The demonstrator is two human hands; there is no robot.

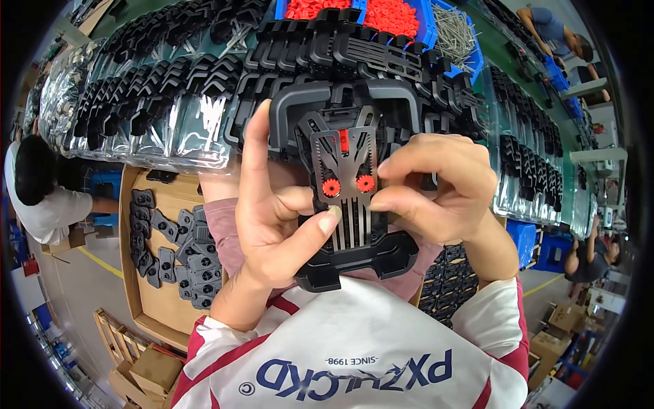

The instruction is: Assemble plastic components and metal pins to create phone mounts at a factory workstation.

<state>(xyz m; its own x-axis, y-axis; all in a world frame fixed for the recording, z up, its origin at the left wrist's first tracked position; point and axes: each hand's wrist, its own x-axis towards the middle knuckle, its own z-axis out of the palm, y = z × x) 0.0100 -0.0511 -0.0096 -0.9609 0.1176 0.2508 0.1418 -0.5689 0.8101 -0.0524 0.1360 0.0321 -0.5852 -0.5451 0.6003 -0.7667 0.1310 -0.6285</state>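
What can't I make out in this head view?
Head view:
- Rear of the black holder: faces away from the camera.
- Some fingertips of the left hand: behind the holder.
- Anything pinched by the right hand: masked by its thumb and forefinger.
- Far end of the blue bin of red pieces: cut off by the upper edge.

Single head view, wide fisheye, worn on person's head, upright. Faces steeply down at black bracket unit [347, 204], near lens, around middle of view. Above unit: rows of black parts [153, 102], farther off. Below unit: wearer's shirt [361, 320], foreshortened. Far left of unit: floor [82, 293], more distant, edges curving toward dark round rim.
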